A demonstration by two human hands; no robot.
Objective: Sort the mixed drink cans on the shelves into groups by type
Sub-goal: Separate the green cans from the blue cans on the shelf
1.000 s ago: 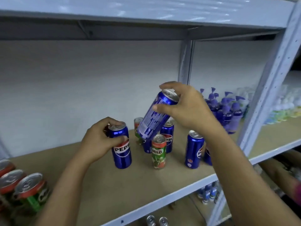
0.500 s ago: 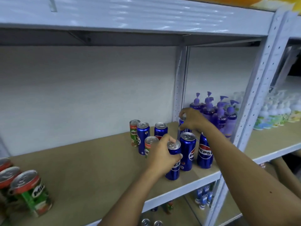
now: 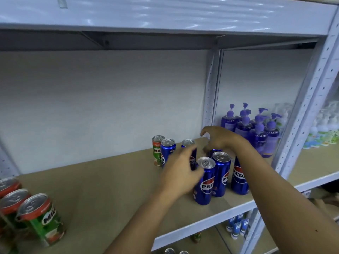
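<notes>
Here we see our left hand (image 3: 180, 171) loosely open at six o'clock, holding nothing, beside the blue Pepsi cans (image 3: 219, 174) grouped upright at four o'clock on the shelf (image 3: 95, 184), while our right hand (image 3: 219, 139) hovers, fingers spread and empty, over them, seemingly freshly set together by type.

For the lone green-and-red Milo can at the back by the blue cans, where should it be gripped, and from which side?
Grip the upright green-and-red Milo can round its upper body just under the lid, coming from its left. That side faces bare shelf; a blue Pepsi can stands close against its right, and the wall is close behind.
</notes>
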